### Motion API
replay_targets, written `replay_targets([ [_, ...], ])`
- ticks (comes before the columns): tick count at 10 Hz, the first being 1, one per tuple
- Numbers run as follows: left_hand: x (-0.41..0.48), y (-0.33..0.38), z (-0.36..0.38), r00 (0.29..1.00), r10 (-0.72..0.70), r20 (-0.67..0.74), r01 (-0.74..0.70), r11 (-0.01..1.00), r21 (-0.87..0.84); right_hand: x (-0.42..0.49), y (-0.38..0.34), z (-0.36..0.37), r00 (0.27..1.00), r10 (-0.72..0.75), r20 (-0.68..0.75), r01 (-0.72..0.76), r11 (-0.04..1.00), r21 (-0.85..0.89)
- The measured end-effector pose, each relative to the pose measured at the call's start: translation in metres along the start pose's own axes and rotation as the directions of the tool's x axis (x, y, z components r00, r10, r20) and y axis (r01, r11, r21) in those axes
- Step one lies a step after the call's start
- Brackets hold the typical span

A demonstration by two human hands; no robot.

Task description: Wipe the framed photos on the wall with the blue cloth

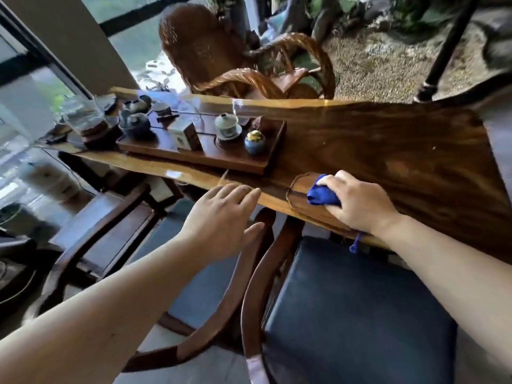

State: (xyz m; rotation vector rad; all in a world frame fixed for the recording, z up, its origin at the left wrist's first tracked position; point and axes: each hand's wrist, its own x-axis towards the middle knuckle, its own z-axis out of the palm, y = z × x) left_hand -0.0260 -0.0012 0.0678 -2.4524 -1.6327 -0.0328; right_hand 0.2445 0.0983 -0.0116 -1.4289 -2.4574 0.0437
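At the near edge of the wooden table [388, 139], the blue cloth [322, 194] is bunched up inside the right hand [357, 200]. Fingers curled tight round it, knuckles up, cloth sticking out on the thumb side and sitting on a shallow wooden tray [297, 187] on the tabletop. A blue loop or tag [356, 242] hangs at the right wrist, just over the table edge.

Left hand [221, 214] is empty: palm down, fingers spread and loosely extended, fingertips at or just over the table's front edge. Can't tell if they actually touch the wood.

Below the hands: a wooden chair [346, 314] with a dark blue seat pad, tucked under the table. A second dark wooden chair [105, 225] is to the left.

Further back on the table, left of centre: a long dark tea tray [194, 153] carrying a lidded cup on a saucer [227, 126], a small blue jar with a gold lid [255, 142], a small box [185, 135] and a dark teapot [135, 123]. Glassware [83, 115] stands at the far left end.

Behind the table, a wicker rocking chair [221, 51], then gravel ground [382, 65]. No framed photos or wall in view.
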Motion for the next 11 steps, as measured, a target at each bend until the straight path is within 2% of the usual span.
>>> replay_targets([
  [3,0.058,0.030,0.111,0.992,0.001,0.125,0.013,0.994,-0.110,0.048,0.078,0.101,0.994,-0.018,0.108,0.021,1.000,-0.020],
  [6,0.075,0.018,0.166,0.975,-0.047,0.216,0.071,0.992,-0.101,0.060,0.093,0.181,0.981,-0.056,0.184,0.074,0.993,-0.088],
  [8,0.082,0.011,0.166,0.965,-0.044,0.258,0.059,0.997,-0.051,0.061,0.094,0.172,0.937,-0.045,0.346,0.106,0.981,-0.162],
  [9,0.080,0.007,0.154,0.964,-0.060,0.258,0.069,0.997,-0.024,0.062,0.083,0.155,0.928,-0.083,0.364,0.153,0.974,-0.167],
  [11,0.042,-0.021,0.104,0.964,-0.149,0.220,0.147,0.989,0.028,0.068,0.005,0.100,0.907,-0.322,0.272,0.336,0.942,-0.005],
])
